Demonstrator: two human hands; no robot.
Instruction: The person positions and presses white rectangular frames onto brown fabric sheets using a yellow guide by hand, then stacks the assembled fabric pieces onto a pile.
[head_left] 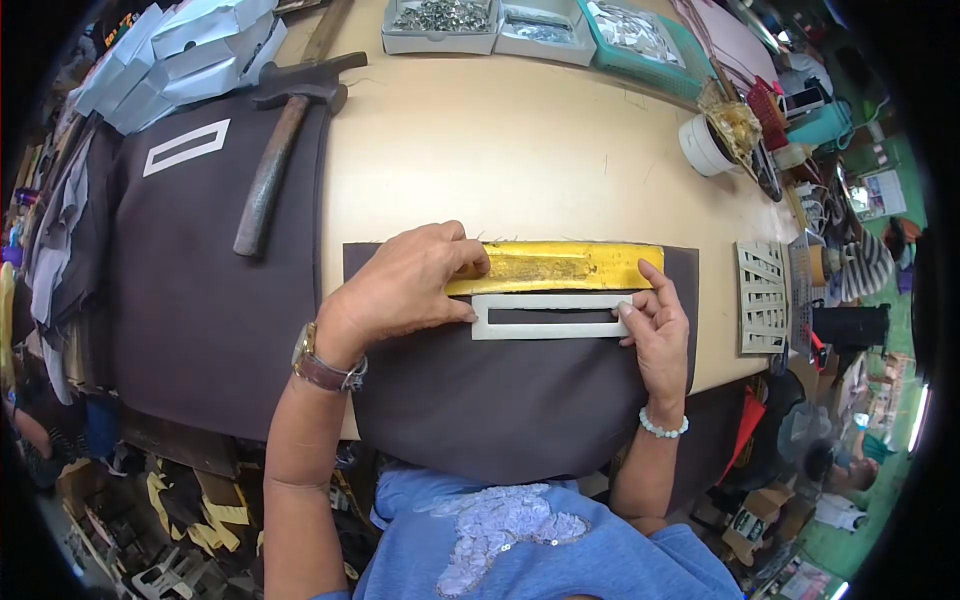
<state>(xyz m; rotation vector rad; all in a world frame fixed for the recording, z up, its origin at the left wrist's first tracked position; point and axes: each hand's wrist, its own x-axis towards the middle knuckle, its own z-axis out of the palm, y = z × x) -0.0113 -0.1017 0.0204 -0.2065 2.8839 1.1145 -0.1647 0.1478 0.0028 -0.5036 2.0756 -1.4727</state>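
A white rectangular frame with a long slot lies on a dark fabric or leather-like sheet in front of me. Just beyond it runs a yellow strip with a worn, scuffed middle. My left hand rests on the strip's left end with curled fingers, its thumb touching the frame's left edge. At the other end, my right hand pinches the frame between thumb and fingers, while one finger reaches up to the strip's right end. What lies under my left palm is hidden.
A hammer lies on another dark sheet at left, near a second white frame. Along the back stand boxes of metal parts and a teal basket. A white tub and slotted panel are at right.
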